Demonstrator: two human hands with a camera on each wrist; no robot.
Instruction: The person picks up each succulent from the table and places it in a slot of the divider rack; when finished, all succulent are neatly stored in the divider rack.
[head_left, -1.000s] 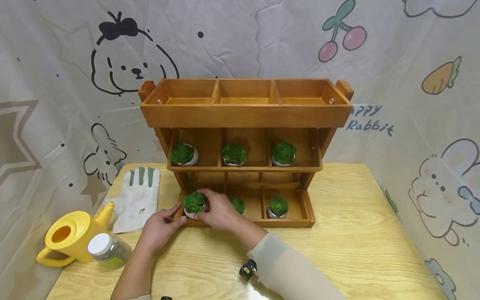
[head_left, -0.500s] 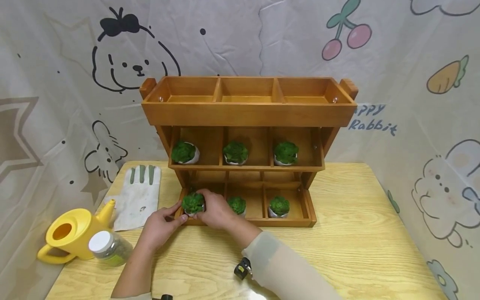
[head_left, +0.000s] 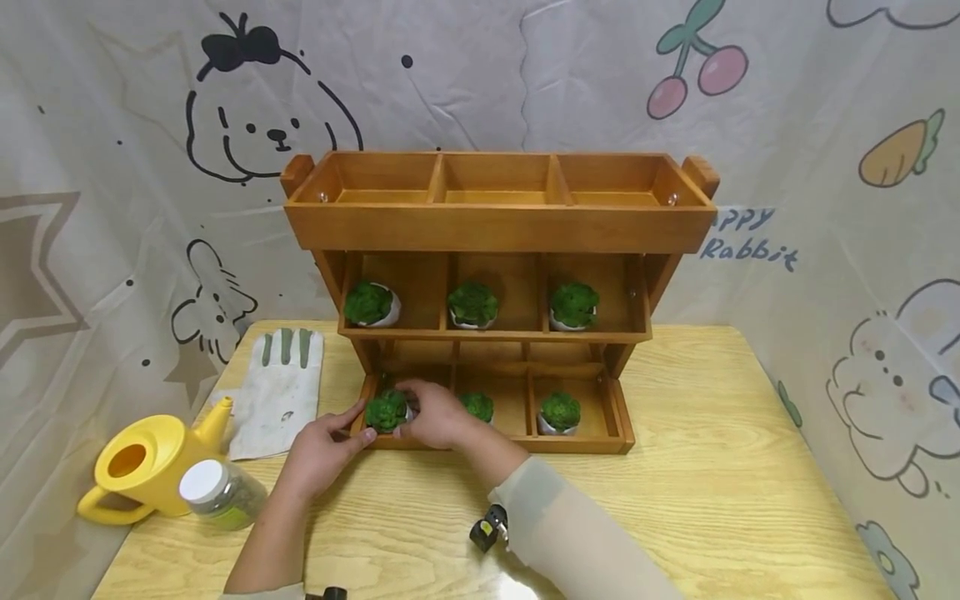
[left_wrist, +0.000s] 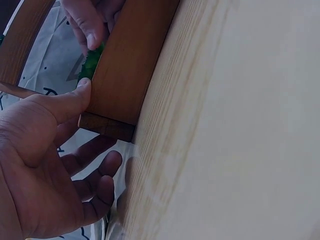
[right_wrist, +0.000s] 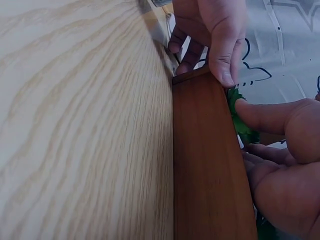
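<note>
A three-tier wooden plant shelf (head_left: 501, 232) stands on the table. In its bottom-left compartment sits a small green potted plant (head_left: 386, 412) in a white pot. My right hand (head_left: 437, 414) grips this plant from the right side, its thumb on the leaves in the right wrist view. My left hand (head_left: 318, 454) holds the bottom tier's left front corner. In the left wrist view its thumb lies on the front board (left_wrist: 131, 60), with the forefinger at the end of the tier and the other fingers loosely bent. The front board hides most of the pot in both wrist views.
Similar plants stand in the bottom-middle (head_left: 477, 407) and bottom-right (head_left: 559, 412) compartments, and three more fill the middle tier (head_left: 495, 336). On the table's left are a yellow watering can (head_left: 153, 458), a white-lidded jar (head_left: 223, 496) and a glove (head_left: 277, 400).
The plant in my right hand has tilted slightly forward and lowered in its compartment. My left hand stays at the shelf corner. The head view has shifted slightly.
</note>
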